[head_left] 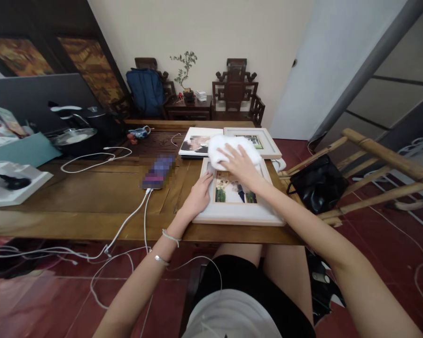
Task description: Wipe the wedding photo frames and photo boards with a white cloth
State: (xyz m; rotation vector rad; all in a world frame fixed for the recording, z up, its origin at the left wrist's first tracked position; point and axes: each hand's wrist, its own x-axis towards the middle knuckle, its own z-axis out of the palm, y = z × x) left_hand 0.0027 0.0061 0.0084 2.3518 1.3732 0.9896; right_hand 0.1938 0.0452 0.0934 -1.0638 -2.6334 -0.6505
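A light wooden picture frame (239, 219) with a wide white mat and a photo inside lies flat at the table's front edge. My left hand (198, 196) rests along its left side, fingers drawn together over the rim. A fluffy white cloth (216, 145) covers the frame's far end. My right hand (240, 165) presses it down from above, fingers spread over the fabric. Part of the photo is hidden under my right hand and forearm. Beyond the cloth lie a second white-matted frame (270, 143) and a photo book (188, 145) with a portrait cover.
Left of the frame, a phone (158, 171) lies on the wooden table (127, 218) with white cables attached. Farther left are a glass-lidded pot (75, 137), a black kettle (100, 123) and a white power strip (16, 185). A bamboo chair (370, 157) holding a black bag (319, 183) stands right.
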